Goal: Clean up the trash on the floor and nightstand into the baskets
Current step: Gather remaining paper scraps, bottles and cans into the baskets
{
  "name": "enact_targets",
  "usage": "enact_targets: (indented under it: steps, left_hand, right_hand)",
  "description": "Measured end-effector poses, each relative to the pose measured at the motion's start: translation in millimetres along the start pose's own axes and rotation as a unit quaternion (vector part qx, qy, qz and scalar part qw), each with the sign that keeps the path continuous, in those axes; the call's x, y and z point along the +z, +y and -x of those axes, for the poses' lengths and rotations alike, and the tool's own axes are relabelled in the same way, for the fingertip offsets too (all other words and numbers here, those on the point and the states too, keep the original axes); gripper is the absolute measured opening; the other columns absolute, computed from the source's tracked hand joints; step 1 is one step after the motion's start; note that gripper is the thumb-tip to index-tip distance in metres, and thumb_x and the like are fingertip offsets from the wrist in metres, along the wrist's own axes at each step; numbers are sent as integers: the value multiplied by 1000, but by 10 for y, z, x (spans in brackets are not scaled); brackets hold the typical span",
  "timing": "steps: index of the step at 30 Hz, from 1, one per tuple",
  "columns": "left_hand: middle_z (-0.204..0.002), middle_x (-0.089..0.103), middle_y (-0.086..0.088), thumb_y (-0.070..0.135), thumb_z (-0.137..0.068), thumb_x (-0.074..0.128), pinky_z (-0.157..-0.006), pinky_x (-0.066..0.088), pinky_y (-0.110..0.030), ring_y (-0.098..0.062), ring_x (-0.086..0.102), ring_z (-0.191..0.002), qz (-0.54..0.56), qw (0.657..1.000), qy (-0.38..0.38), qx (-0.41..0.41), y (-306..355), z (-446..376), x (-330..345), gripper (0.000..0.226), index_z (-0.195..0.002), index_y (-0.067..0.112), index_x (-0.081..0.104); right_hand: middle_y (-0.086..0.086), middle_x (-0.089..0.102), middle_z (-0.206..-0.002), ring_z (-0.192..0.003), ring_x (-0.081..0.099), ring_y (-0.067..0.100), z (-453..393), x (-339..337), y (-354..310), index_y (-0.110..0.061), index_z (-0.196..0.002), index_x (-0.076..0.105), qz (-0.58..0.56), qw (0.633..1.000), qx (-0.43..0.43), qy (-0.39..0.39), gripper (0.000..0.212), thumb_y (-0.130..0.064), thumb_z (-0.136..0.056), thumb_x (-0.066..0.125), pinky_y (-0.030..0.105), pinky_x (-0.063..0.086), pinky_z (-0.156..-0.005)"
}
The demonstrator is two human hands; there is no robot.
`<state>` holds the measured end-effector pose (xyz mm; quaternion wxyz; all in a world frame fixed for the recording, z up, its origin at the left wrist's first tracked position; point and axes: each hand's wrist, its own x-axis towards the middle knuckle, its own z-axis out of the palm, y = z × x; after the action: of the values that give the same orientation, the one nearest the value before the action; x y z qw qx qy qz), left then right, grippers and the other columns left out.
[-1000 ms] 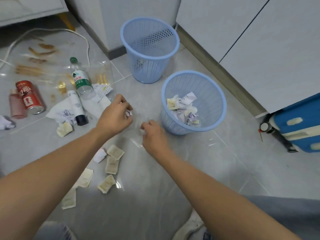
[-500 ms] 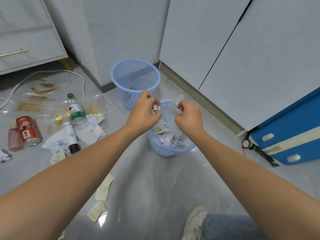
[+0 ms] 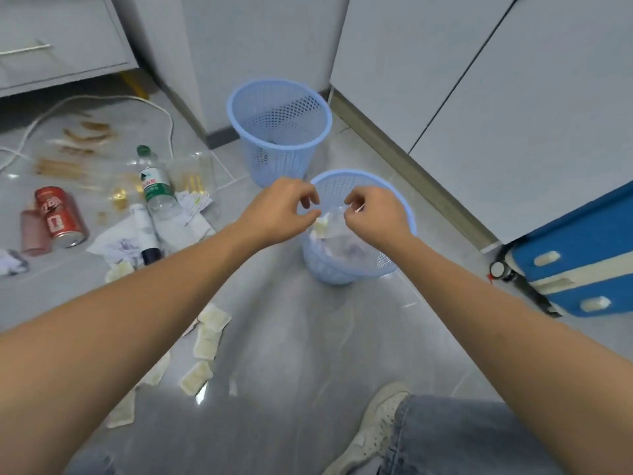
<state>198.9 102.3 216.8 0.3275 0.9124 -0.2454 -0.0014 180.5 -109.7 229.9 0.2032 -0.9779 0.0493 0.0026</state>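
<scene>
Two light-blue mesh baskets stand on the grey tile floor. The far basket (image 3: 279, 132) looks almost bare inside. The near basket (image 3: 399, 265) holds crumpled paper scraps. Both hands hover just over the near basket's rim. My left hand (image 3: 281, 210) and my right hand (image 3: 375, 216) each pinch an edge of a clear plastic wrapper (image 3: 335, 217) stretched between them. A pale paper scrap (image 3: 322, 225) shows just under my left thumb; whether the thumb holds it I cannot tell.
Litter lies at left: a red can (image 3: 60, 217), a pink bottle (image 3: 32, 231), a clear water bottle (image 3: 154, 183), a dark-capped tube (image 3: 145, 231), tissue (image 3: 113, 243), pale packets (image 3: 207, 337). A blue suitcase (image 3: 582, 255) stands right. My shoe (image 3: 373, 430) is below.
Both hands lifted the clear wrapper from the floor and carried it right, over the near basket. My view rose and then dipped a little.
</scene>
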Motion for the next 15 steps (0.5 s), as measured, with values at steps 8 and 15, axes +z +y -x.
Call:
enact_targets:
  steps: [8,15]
  left_hand:
    - [-79,69,9,33,-83,62,-73,55,-36,-11,63,-71,47,972,84,-212,-570,1487,-270,13,-92,27,70]
    - [-79,64,8,34,-88,59,-64,53,-35,-21,65,-78,25,916,52,-397,-835,2734,314,9,-81,29,61]
  right_hand:
    - [-2,67,-80,-76,62,25,839,878,-1283,-20,-85,65,-84,983,-165,5,15,-18,-76,53,37,50,-65]
    - [3,54,-115,-102,58,28,1486,1966,-1322,-23,-117,60,-7,959,-151,-238,33,-21,-84,59,42,52,-84]
